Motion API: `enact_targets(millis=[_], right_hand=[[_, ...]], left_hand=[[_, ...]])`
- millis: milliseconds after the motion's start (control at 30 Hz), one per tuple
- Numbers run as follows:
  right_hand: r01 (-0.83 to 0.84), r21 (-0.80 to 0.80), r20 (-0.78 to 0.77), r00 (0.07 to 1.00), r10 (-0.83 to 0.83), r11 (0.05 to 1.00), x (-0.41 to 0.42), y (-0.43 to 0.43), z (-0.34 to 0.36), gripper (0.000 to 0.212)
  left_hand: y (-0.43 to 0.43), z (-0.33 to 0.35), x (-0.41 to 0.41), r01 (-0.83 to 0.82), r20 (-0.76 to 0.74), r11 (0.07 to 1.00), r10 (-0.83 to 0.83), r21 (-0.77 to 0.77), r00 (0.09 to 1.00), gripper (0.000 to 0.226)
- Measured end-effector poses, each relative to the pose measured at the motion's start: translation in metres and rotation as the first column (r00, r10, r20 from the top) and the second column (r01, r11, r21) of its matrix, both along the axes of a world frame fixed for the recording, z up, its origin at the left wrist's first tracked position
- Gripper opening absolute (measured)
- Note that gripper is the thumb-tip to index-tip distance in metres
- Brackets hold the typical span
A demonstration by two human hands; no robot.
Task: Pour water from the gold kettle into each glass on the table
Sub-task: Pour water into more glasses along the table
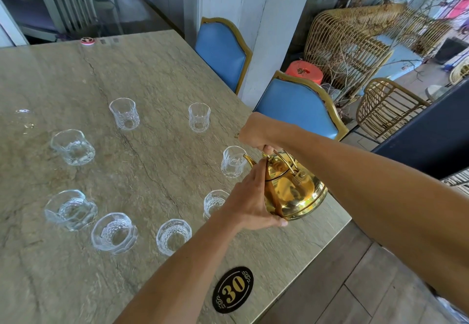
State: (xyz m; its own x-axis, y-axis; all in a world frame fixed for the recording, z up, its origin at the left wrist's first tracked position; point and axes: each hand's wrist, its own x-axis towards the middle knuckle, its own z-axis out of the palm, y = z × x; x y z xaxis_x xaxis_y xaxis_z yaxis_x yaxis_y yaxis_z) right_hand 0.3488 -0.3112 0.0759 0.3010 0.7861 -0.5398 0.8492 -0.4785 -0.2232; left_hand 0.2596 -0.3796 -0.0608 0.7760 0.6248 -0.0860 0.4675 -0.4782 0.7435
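The gold kettle [291,191] is tilted near the table's right edge, its spout at the rim of a clear cut glass [232,162]. My right hand [256,134] is closed around the kettle's handle from above. My left hand [250,200] presses flat against the kettle's left side and lid. Several more clear glasses stand in a loose ring on the stone table [142,74]: one half hidden behind my left hand [212,201], one near my left forearm [172,234], and one at the far middle [199,116]. I cannot tell whether water is flowing.
A black oval plate reading 30 [233,288] lies near the table's front edge. Two blue chairs [299,106] stand along the right side, with a white pillar [243,11] behind them. Wicker chairs [385,105] are further right. A small puddle [24,118] lies at far left.
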Motion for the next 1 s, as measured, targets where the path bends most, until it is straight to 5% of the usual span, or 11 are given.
enact_targets(millis=[467, 1000], right_hand=[[-0.032, 0.127, -0.03, 0.999, 0.036, 0.991, -0.006, -0.011, 0.009, 0.029], [-0.001, -0.051, 0.031, 1.0, 0.003, 0.999, -0.01, -0.007, 0.007, 0.015]], left_hand=[[-0.001, 0.001, -0.003, -0.002, 0.009, 1.0, 0.002, -0.001, 1.0, 0.156], [-0.006, 0.001, -0.005, -0.005, 0.028, 1.0, 0.005, -0.006, 1.0, 0.151]])
